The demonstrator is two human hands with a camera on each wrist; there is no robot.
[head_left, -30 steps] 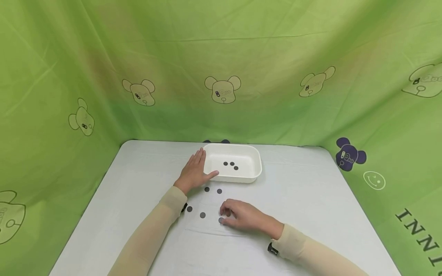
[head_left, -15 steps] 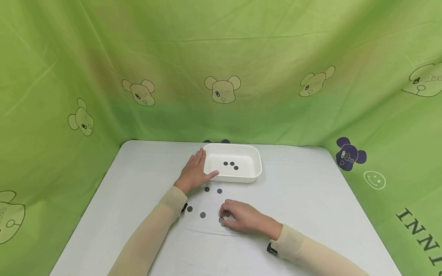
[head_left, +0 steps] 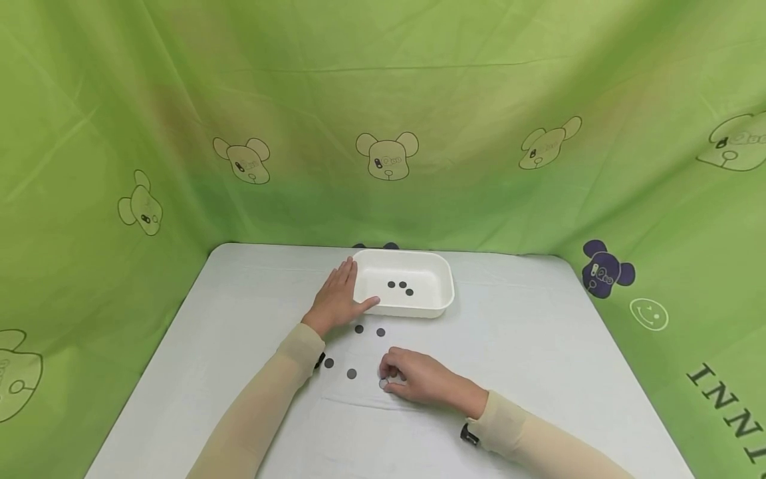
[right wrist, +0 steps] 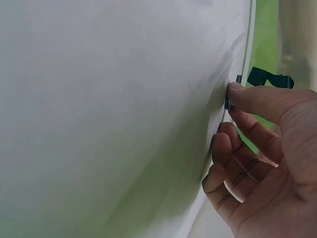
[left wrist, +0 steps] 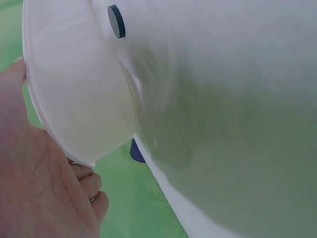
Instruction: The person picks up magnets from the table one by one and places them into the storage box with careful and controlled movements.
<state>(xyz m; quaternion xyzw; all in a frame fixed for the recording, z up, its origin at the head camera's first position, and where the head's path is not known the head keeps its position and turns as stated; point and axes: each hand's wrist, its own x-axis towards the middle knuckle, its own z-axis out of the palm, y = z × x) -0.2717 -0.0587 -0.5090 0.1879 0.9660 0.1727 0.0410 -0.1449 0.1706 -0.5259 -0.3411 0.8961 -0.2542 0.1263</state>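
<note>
My left hand (head_left: 336, 301) rests against the left end of the white plastic tray (head_left: 447, 293), fingers straight along its side and thumb over the front rim. In the left wrist view its fingertips touch the tray's edge. Three dark round discs lie inside the tray. On the table in front, my right hand (head_left: 421, 376) pinches a small dark disc (head_left: 383, 384) between thumb and index finger; this disc looks tilted and catches the light. Its thin edge shows at the thumb tip in the right wrist view. More dark disc shows partly hidden beneath the curled fingers.
Between the tray and my hands lie several loose discs, among them one near the tray (head_left: 359, 329) and one farther left by the left wrist (head_left: 329, 363). A white cloth covers the table (head_left: 526, 346). Green printed curtain (head_left: 383, 80) encloses the back and sides.
The disc at my right fingertips has tipped up and now looks lighter, with dark disc showing behind it under the fingers. The left hand and tray stay put.
</note>
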